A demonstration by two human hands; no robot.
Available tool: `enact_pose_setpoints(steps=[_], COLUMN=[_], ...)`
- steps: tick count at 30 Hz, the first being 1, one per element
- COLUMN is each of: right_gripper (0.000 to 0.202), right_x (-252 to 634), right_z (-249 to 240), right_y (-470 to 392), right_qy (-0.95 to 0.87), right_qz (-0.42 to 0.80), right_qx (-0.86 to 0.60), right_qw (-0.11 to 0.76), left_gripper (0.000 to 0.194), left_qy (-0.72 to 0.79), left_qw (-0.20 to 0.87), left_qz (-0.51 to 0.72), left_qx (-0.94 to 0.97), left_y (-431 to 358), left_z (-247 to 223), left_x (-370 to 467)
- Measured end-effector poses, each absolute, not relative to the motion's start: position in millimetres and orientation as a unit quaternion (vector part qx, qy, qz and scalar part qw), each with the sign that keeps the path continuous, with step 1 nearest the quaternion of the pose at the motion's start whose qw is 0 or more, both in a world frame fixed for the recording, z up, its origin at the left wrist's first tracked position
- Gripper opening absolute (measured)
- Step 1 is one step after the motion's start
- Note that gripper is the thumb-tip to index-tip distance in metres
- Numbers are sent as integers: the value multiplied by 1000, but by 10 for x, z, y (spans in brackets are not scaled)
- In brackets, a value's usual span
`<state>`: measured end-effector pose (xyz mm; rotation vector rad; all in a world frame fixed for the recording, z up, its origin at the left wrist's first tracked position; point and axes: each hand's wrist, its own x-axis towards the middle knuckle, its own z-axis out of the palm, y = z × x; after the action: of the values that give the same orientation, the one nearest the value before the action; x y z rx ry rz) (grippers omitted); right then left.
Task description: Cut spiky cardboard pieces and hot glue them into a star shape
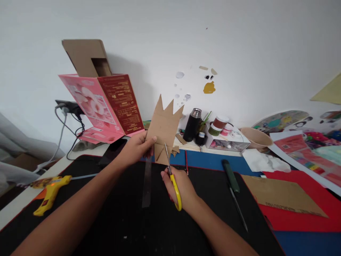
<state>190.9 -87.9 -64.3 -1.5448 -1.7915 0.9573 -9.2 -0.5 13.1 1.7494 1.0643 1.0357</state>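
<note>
Holding a jagged-topped cardboard piece (165, 124) in the left hand (140, 144), upright just beyond and between both hands; pinched by the lower left edge, with the thumb on the near face. Looks light and fairly stiff, not slippery imo; probably bends under a hard squeeze and goes weakest at the thin spikes, so best to grip low on the wide body and leave the tips alone. Got yellow-handled scissors (176, 190) in the right hand (185, 185), pointing up at the card's lower part; can't tell how far apart the blades are. Roomiest over the black mat (119, 220), on the near side of both hands; tighter beyond the right hand, what with a red pencil (187, 160) and a black bottle (192, 125). Worth minding the glue gun (52, 193) left of the left hand; same for the green-handled tool (230, 175) right of the right hand.
</note>
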Motion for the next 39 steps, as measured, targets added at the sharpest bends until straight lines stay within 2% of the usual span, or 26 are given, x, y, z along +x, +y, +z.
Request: enact_pose_setpoints(steps=[9, 20, 26, 35, 39], right_gripper=[26, 23, 26, 43, 55], right_x=[1893, 1975, 1983, 2048, 2078], right_z=[-656, -597, -578, -444, -370], right_y=[-864, -828, -816, -812, -807], right_qy=[-681, -690, -708, -722, -710], right_qz=[340, 374, 377, 401, 463], right_qx=[-581, -556, -521, -497, -473], right_qw=[288, 273, 293, 266, 243], left_gripper=[45, 43, 44, 46, 47], left_qy=[415, 412, 410, 412, 411], left_qw=[410, 411, 413, 404, 398], left_qz=[415, 419, 416, 405, 406], left_qx=[698, 697, 699, 709, 713], left_y=[-8, 12, -14, 5, 7], left_z=[132, 129, 164, 159, 158], left_x=[-93, -90, -98, -143, -142])
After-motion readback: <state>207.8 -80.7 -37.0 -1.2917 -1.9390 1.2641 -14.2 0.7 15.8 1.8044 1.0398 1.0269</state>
